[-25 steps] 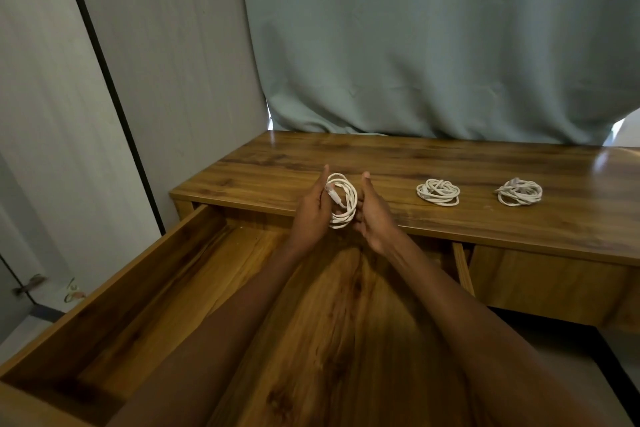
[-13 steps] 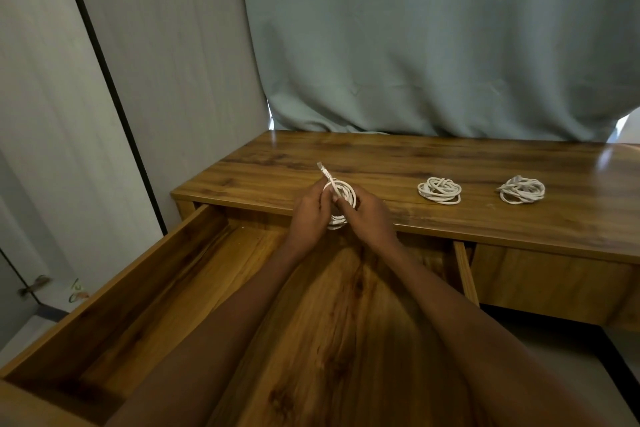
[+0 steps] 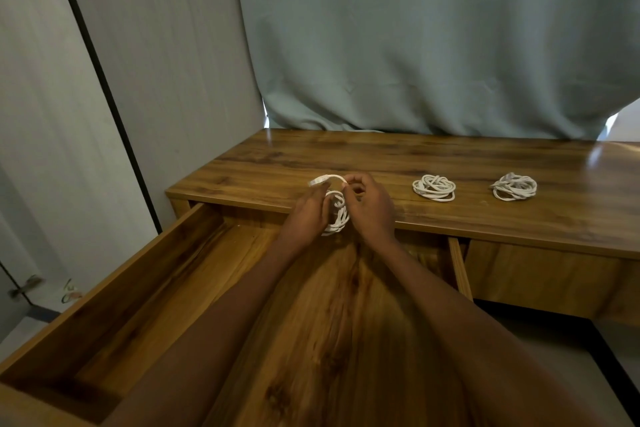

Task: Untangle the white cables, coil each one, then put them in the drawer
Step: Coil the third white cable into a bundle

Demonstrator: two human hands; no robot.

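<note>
Head view: both hands hold a white cable coil [image 3: 337, 215] over the open drawer [image 3: 145, 291].
Left hand [image 3: 306, 215]: fingers curled around the coil.
Right hand [image 3: 372, 210]: fingertips pinching the cable's loose end.
Desk [image 3: 398, 163], 2 o'clock: two coiled cables [image 3: 434, 187].

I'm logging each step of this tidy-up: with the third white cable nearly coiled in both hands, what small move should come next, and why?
Probably tuck the loose plug end through the white cable coil. The left hand holds the coil, the right hand pinches the free tail above it, so the coil isn't secured yet for the open wooden drawer.
</note>
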